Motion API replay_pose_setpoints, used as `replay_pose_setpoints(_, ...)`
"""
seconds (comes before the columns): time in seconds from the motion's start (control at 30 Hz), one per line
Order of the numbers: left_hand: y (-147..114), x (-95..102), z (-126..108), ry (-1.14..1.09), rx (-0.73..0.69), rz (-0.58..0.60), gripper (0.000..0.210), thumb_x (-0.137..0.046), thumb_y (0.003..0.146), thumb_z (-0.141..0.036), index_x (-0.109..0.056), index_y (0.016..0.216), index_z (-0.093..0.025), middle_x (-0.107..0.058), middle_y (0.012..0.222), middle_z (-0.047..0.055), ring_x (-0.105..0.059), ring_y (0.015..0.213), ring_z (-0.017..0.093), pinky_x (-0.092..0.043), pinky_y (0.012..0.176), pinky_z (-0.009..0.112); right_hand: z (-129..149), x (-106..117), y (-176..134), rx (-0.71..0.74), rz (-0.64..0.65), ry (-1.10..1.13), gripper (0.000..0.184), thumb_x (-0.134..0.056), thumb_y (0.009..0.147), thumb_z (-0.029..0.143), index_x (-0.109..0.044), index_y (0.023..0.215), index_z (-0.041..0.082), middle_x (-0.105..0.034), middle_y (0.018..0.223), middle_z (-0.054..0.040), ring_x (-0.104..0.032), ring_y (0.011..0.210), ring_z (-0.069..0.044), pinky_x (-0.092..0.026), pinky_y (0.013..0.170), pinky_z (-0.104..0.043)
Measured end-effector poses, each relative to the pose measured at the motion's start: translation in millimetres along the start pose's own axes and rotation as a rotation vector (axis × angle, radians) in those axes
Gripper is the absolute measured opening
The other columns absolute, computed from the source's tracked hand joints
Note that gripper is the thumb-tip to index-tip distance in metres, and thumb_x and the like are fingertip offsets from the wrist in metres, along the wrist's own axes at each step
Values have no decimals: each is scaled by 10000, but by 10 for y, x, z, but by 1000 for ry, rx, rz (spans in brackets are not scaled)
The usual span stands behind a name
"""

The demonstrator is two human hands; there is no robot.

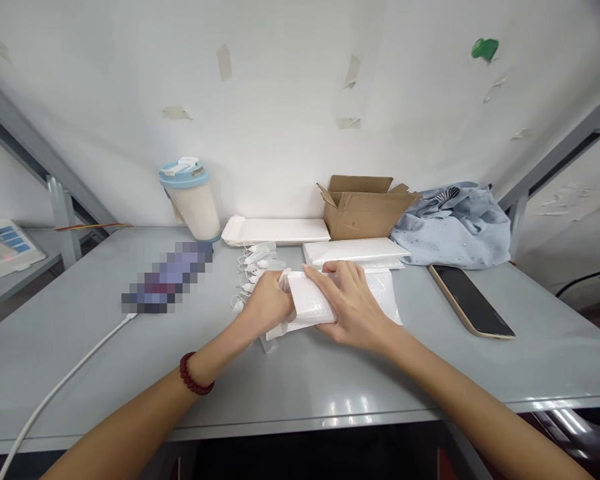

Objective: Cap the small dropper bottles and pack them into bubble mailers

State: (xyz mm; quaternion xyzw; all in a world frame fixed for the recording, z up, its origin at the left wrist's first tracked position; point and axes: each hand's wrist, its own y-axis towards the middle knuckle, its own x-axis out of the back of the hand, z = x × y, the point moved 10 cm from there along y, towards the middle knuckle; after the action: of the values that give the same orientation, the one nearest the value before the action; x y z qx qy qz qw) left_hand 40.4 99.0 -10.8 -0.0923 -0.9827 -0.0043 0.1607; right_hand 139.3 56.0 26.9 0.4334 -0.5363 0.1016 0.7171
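A white bubble mailer (314, 301) is held above the table in front of me. My right hand (354, 303) grips it from the right, thumb below and fingers over the top. At its left, open end is my left hand (269, 301), closed at the mouth, with its fingertips hidden by the mailer. Behind and under the left hand lie several small white plastic pieces with thin loops (253, 270). A clear piece (269, 344) pokes out below the mailer. More flat white mailers (357, 252) lie just behind my right hand.
Along the wall stand a cup with a blue lid (195, 203), a long white packet (280, 230), an open cardboard box (370, 213) and a bundled light-blue cloth (453, 227). A phone (473, 300) lies right; a blurred device (167, 277) with a white cable (70, 377) lies left.
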Motion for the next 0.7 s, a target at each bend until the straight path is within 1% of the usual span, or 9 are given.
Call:
replay_pose_setpoints(0.1,-2,3,16,-19,23,-22,231,-610,608,-260,-421,500,-184,-450,500,-27,-421,542,128,-322,487,239,31,1,-1,19,-17,-38,687,-586,766,331,-338,1379,146,-433,1114,-171,-429,1030,-315,-381,846,-474)
replay_pose_setpoints(0.2,2,40,43,-61,61,-29,191,-624,614,-234,-466,524,-173,-483,523,-28,-448,536,125,-335,485,234,74,25,-9,43,-66,-104,693,-562,772,242,-289,1401,137,-426,1205,-211,-417,1118,-344,-378,872,-500)
replay_pose_setpoints(0.27,11,64,91,-140,107,-11,119,-630,642,-243,-541,617,-168,-541,581,-21,-502,556,135,-385,506,239,98,55,-18,51,-120,-162,687,-513,786,159,-250,1420,148,-436,1243,-218,-412,1168,-350,-367,899,-521)
replay_pose_setpoints(0.3,15,72,120,-200,136,3,115,-636,661,-264,-576,682,-168,-573,620,-14,-534,577,146,-416,525,248,106,69,-23,51,-149,-190,679,-482,795,119,-238,1427,152,-454,1244,-215,-422,1178,-346,-361,911,-528)
replay_pose_setpoints(0.4,25,123,174,-383,200,9,244,-679,688,-350,-630,840,-165,-636,732,12,-591,647,163,-461,571,264,101,75,-32,41,-201,-243,622,-403,828,51,-263,1427,140,-520,1217,-209,-470,1176,-327,-364,922,-529)
replay_pose_setpoints(0.47,34,178,147,-428,185,-14,299,-698,695,-398,-642,866,-158,-647,759,17,-594,667,156,-458,582,254,82,55,-33,38,-211,-252,575,-373,846,34,-312,1411,128,-553,1206,-208,-497,1169,-315,-376,918,-519)
replay_pose_setpoints(0.57,41,239,61,-434,119,-57,320,-685,721,-464,-634,786,-154,-631,721,1,-580,665,140,-456,596,240,69,20,-31,60,-206,-256,535,-353,860,15,-367,1384,122,-585,1217,-192,-526,1160,-285,-388,929,-488)
replay_pose_setpoints(0.63,38,262,3,-403,63,-86,361,-633,761,-511,-619,732,-151,-615,688,1,-577,656,142,-465,598,246,70,13,-31,79,-205,-262,516,-346,861,4,-392,1364,109,-597,1224,-182,-540,1153,-266,-400,926,-452)
replay_pose_setpoints(0.7,21,282,-78,-346,-28,-115,391,-560,812,-531,-629,768,-148,-622,722,20,-587,666,155,-480,592,258,73,37,-32,87,-219,-275,492,-344,858,-1,-420,1335,89,-608,1218,-180,-552,1140,-259,-412,909,-426)
